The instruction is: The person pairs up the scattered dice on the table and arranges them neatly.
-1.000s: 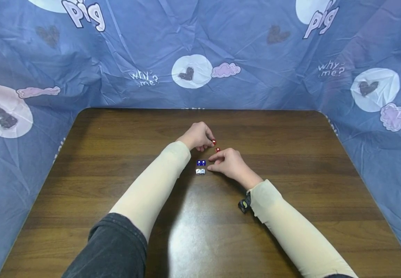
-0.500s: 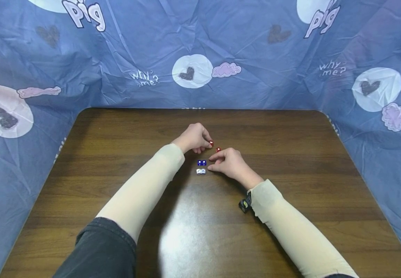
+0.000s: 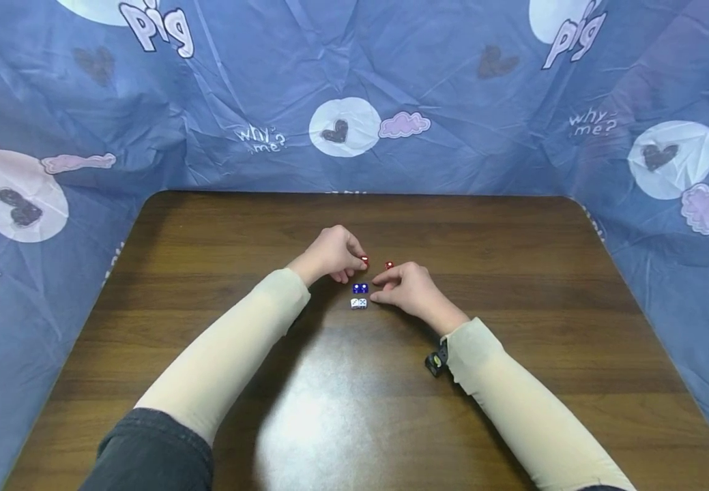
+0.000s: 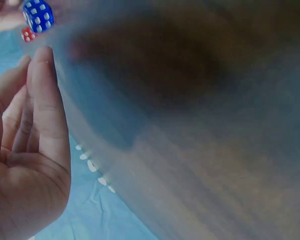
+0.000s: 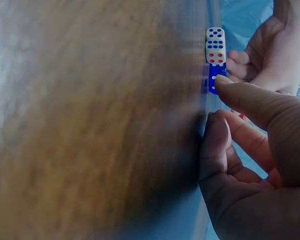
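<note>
Left of the blue dice in the head view, my left hand pinches a red die between thumb and fingertips. In the left wrist view that die is hidden by the fingers. My right hand rests at the table with thumb and index finger apart, holding nothing. Its fingertips point at a pair of blue dice and a pair of white dice, each pair side by side. A second red die lies just beyond the right hand's index finger.
The brown wooden table carries the dice near its middle. A blue printed cloth hangs behind it and along both sides. A black strapped device sits at the right wrist.
My left hand has moved left and slightly nearer, carrying its red die away from the other red die. The right hand and the blue and white dice have stayed in place.
</note>
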The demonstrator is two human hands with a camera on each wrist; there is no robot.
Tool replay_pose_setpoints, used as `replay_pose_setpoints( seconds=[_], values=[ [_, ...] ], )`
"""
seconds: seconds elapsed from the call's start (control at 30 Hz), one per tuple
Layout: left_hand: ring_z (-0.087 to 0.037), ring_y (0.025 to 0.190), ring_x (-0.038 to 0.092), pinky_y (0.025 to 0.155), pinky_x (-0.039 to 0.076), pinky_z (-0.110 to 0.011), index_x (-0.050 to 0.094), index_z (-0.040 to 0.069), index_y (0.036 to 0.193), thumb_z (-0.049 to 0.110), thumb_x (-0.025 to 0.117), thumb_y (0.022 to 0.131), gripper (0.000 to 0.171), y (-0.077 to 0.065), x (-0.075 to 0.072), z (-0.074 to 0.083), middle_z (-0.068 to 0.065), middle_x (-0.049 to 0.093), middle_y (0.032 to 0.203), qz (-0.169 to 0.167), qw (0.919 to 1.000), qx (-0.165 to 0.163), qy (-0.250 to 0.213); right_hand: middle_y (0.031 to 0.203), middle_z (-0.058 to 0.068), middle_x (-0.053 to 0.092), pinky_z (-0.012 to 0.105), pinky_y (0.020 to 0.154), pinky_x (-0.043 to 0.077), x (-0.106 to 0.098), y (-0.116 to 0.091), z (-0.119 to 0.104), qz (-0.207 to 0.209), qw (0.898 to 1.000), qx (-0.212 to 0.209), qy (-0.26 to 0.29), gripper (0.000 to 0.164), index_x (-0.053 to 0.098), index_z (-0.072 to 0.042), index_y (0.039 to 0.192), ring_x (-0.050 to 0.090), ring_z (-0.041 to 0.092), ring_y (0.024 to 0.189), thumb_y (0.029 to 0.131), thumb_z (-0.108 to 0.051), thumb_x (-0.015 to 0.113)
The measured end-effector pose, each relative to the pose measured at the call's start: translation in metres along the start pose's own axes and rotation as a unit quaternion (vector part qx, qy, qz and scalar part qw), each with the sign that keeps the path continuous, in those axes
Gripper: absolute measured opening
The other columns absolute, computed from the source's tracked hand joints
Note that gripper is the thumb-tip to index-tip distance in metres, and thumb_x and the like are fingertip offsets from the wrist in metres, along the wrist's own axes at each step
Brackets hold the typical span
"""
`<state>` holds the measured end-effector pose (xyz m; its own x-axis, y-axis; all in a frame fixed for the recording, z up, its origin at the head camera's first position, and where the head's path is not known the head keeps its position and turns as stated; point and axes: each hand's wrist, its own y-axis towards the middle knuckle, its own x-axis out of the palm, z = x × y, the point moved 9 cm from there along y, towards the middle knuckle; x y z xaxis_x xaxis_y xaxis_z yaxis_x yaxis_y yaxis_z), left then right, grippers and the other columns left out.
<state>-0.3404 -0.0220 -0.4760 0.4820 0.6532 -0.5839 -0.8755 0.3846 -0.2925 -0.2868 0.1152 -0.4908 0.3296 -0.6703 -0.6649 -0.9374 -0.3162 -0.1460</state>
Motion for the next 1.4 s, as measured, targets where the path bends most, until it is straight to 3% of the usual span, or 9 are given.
replay_pose_setpoints(
  seconds=[0.5, 0.77, 1.4],
  values=[
    [-0.027, 0.056, 0.07, 0.05, 0.061, -0.034, 0.078, 0.003, 0.092, 0.005, 0.081, 0.087, 0.006, -0.03, 0.0, -0.014, -0.015, 0.07, 0.07, 0.025, 0.9991, -0.033, -0.01, 0.073, -0.003, 0.068, 0.031, 0.063, 0.05, -0.001, 0.0, -0.001, 0.001, 1.0, 0.008, -0.001, 0.03, 0.08, -0.012, 0.108, 0.059, 0.014, 0.069, 0.082, -0.025, 0.089],
    [-0.023, 0.052, 0.068, 0.048, 0.06, -0.033, 0.077, 0.004, 0.088, 0.004, 0.082, 0.087, 0.005, -0.028, 0.004, -0.018, -0.012, 0.07, 0.066, 0.033, 0.9985, -0.042, 0.006, 0.074, -0.003, 0.068, 0.032, 0.064, 0.05, 0.0, 0.0, 0.001, -0.001, 1.0, 0.015, -0.006, 0.029, 0.08, -0.013, 0.107, 0.06, 0.016, 0.071, 0.082, -0.026, 0.089],
    [-0.021, 0.049, 0.067, 0.046, 0.058, -0.031, 0.078, 0.004, 0.089, 0.008, 0.085, 0.085, 0.008, -0.025, 0.004, -0.017, -0.009, 0.068, 0.061, 0.057, 0.9979, -0.027, 0.016, 0.072, -0.003, 0.067, 0.031, 0.061, 0.05, -0.003, -0.001, -0.004, 0.014, 1.0, 0.001, -0.004, 0.028, 0.081, -0.012, 0.106, 0.06, 0.014, 0.069, 0.082, -0.024, 0.089]
  ],
)
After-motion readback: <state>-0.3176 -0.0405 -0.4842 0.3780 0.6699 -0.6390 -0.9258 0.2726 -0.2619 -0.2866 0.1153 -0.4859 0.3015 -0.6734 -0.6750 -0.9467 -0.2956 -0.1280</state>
